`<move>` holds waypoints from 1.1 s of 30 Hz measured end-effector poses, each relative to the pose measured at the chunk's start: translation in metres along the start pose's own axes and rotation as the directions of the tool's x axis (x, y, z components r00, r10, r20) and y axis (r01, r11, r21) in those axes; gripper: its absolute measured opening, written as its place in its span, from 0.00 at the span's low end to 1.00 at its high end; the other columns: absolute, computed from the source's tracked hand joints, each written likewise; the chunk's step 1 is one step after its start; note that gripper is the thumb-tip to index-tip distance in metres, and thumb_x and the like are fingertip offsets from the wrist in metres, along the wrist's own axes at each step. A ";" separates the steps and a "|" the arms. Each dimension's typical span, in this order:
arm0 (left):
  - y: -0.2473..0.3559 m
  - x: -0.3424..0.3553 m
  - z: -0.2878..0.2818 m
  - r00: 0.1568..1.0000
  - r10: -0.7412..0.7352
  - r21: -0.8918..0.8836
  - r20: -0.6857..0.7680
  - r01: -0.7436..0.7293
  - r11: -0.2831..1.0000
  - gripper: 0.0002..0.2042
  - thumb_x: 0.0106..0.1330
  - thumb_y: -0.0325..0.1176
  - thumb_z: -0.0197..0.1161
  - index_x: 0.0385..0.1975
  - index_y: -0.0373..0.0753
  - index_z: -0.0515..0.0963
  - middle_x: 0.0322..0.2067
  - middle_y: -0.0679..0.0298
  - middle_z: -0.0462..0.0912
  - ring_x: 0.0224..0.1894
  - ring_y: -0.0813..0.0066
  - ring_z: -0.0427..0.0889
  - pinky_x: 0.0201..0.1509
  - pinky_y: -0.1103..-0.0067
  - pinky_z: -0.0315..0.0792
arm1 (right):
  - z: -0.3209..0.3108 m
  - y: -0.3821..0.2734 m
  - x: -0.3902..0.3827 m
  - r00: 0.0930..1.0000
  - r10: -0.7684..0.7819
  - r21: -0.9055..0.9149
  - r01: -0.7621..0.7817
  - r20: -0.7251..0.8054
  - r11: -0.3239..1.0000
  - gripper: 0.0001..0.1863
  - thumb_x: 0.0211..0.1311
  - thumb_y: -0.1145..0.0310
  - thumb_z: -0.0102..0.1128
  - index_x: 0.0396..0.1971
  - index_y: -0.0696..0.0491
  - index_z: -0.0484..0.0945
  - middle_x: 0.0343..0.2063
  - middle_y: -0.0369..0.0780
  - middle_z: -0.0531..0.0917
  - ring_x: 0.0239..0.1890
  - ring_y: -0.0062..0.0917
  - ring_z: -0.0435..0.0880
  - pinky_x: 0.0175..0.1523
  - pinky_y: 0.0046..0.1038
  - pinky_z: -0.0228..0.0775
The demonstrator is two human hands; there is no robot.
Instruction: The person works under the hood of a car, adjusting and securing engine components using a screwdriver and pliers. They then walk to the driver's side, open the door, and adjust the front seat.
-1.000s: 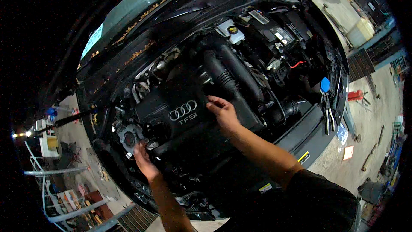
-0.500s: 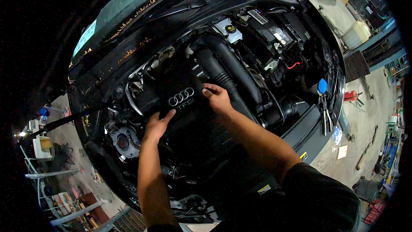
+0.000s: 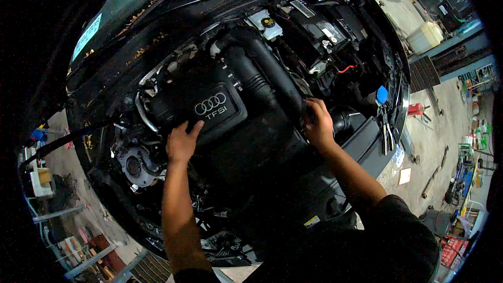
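Observation:
In the open engine bay lies a black plastic engine cover (image 3: 173,99) with a ringed silver emblem on its front part. My left hand (image 3: 182,142) rests at the cover's near left edge, thumb spread away from the fingers and nothing in it. Farther right, my right hand (image 3: 319,126) is at the lower end of a thick black air duct (image 3: 275,73). Its fingers are curled in against that end; what they hold, if anything, is hidden. A ribbed black hose (image 3: 257,81) runs beside the duct.
Beyond the duct are a white reservoir with a black cap (image 3: 269,22) and the car battery (image 3: 327,31). A blue cap (image 3: 381,94) and pliers-like tools (image 3: 386,137) sit at the bay's right edge. Left stands a round strut-like grey housing (image 3: 135,166). A black prop rod (image 3: 57,149) crosses at left.
My right hand has left the engine cover's right edge and moved right to the air duct's lower end. My left hand stays at the cover. The whole view has shifted slightly.

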State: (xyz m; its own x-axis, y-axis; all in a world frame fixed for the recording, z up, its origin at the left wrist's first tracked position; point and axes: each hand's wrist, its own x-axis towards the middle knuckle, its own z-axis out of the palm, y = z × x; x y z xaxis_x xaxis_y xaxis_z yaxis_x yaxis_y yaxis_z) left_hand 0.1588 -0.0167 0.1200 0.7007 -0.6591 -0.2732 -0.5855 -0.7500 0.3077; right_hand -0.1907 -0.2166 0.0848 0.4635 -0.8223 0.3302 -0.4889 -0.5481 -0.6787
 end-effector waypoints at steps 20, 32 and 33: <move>-0.013 -0.003 0.001 0.999 0.010 -0.384 -0.031 -0.021 0.923 0.31 0.69 0.52 0.66 0.52 0.23 0.79 0.50 0.47 0.85 0.51 0.63 0.82 0.60 0.73 0.70 | -0.041 0.041 -0.100 0.960 0.019 -0.202 0.039 0.280 0.979 0.17 0.59 0.77 0.61 0.49 0.54 0.77 0.51 0.45 0.80 0.54 0.44 0.79 0.56 0.39 0.75; -0.042 -0.007 -0.011 0.992 -0.093 -0.442 0.082 0.120 0.889 0.25 0.73 0.47 0.64 0.56 0.28 0.79 0.50 0.61 0.84 0.51 0.75 0.78 0.61 0.77 0.68 | -0.045 0.047 -0.099 0.958 0.009 -0.158 0.038 0.285 0.987 0.18 0.56 0.75 0.61 0.48 0.52 0.78 0.47 0.43 0.81 0.51 0.42 0.81 0.51 0.38 0.78; -0.057 -0.001 -0.005 0.990 -0.067 -0.476 0.120 0.117 0.872 0.25 0.73 0.47 0.64 0.56 0.28 0.79 0.50 0.61 0.84 0.51 0.75 0.78 0.62 0.78 0.68 | -0.046 0.046 -0.099 0.958 0.018 -0.149 0.026 0.287 0.989 0.18 0.55 0.75 0.62 0.49 0.52 0.78 0.47 0.43 0.81 0.51 0.42 0.81 0.51 0.38 0.78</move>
State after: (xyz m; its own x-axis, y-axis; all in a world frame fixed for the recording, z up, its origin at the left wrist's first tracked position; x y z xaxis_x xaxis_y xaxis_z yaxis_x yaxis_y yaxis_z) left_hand 0.1938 0.0271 0.1069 0.6840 -0.6095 -0.4009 -0.2349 -0.7043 0.6700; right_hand -0.2931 -0.1676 0.0512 0.6475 -0.7532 0.1158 -0.5809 -0.5862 -0.5648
